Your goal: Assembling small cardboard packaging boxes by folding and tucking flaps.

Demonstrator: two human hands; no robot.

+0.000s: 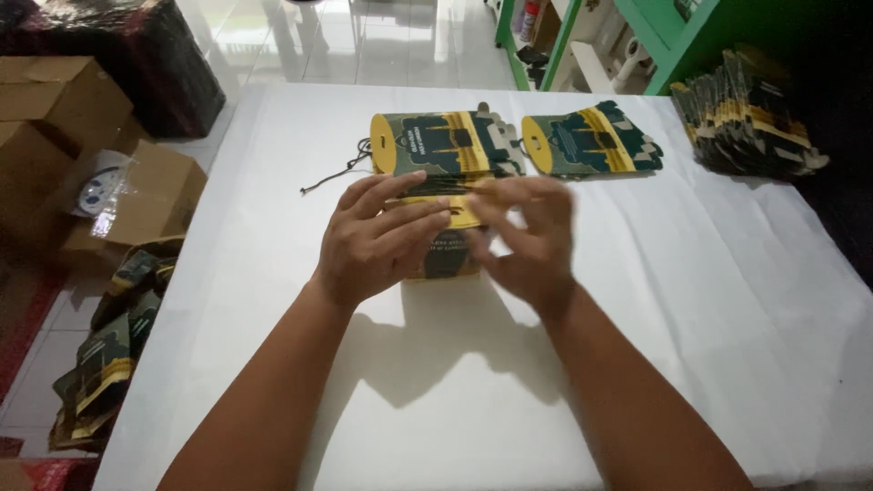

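My left hand (377,238) and my right hand (529,238) meet over a flat green-and-yellow printed card box blank (452,257) on the white table (727,300). Both hands grip its yellow edge; the right hand is blurred. Just beyond them lies a stack of the same blanks (446,145), with another small stack (589,141) to its right. A thin dark cord (338,175) trails off the left of the near stack.
A large fanned pile of blanks (747,118) sits at the table's far right corner. Cardboard boxes (64,136) and more blanks (109,355) lie on the floor at left. Green shelving (673,36) stands behind the table.
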